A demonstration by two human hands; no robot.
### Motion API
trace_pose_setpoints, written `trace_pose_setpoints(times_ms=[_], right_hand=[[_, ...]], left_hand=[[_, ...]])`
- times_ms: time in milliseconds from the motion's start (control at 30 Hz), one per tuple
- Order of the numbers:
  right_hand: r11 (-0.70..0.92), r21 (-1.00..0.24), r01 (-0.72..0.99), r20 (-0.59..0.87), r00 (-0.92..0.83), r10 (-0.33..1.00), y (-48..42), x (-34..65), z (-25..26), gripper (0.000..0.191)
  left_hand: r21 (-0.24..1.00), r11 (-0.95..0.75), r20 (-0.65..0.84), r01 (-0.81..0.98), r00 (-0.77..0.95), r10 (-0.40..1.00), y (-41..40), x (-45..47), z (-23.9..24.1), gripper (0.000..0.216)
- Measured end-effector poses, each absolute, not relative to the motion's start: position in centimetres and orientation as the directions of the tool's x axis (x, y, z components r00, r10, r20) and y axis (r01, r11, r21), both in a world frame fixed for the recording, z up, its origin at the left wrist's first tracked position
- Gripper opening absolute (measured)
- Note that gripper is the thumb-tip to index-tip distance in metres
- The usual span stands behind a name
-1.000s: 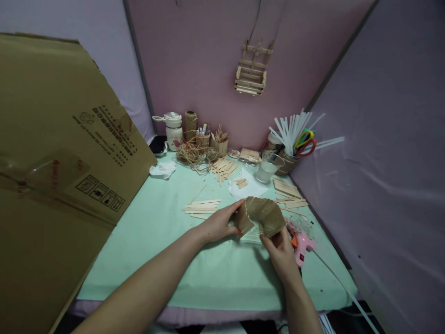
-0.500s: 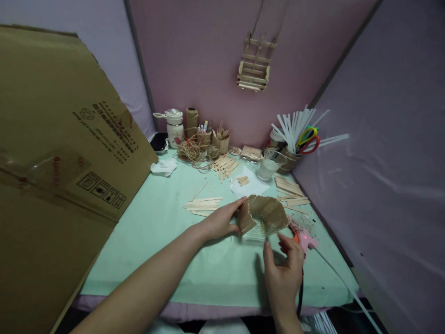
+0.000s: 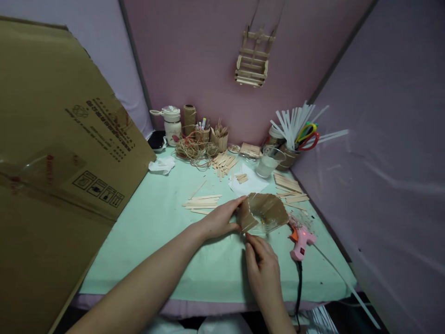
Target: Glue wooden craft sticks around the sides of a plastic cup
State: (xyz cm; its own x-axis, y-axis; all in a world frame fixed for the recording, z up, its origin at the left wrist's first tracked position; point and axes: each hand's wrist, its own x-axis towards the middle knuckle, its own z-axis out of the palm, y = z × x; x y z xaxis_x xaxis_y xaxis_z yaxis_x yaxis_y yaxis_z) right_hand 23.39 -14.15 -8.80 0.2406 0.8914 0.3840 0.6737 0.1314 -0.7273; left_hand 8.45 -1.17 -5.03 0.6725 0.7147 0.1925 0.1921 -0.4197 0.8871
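A clear plastic container lined on its sides with flat brown wooden sticks lies tilted, its near side showing transparent plastic. My left hand grips it from the left, thumb low and fingers up by the rim. At its near left corner is my right hand, with thumb and forefinger pinched together close against the edge. Whatever lies between those fingertips is too small to make out. Right of the container, a pink glue gun with an orange trigger and a lit red light lies on the table.
Loose craft sticks lie left of the container, more sticks at the right. Behind stand a plastic cup, tangled twine, a bottle and scissors among glue sticks. A large cardboard box blocks the left side.
My right hand has moved left from the container's right side to its near left corner, and its fingers have closed. The glue gun now shows fully. My left hand stays on the container.
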Motion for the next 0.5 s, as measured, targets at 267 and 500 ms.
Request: trace_pose_setpoints(times_ms=[267,500], right_hand=[[0.111,-0.749,0.653,0.332,0.225,0.916,-14.01,23.34,-8.74,0.029],[0.148,-0.675,0.723,0.443,0.237,0.865,-14.16,23.38,-8.72,0.026]], left_hand=[[0.866,-0.454,0.214,0.208,0.667,0.714,-1.28,8.51,-4.75,0.086],[0.870,-0.441,0.192,0.221,0.672,0.716,-1.11,8.49,-5.30,0.091]])
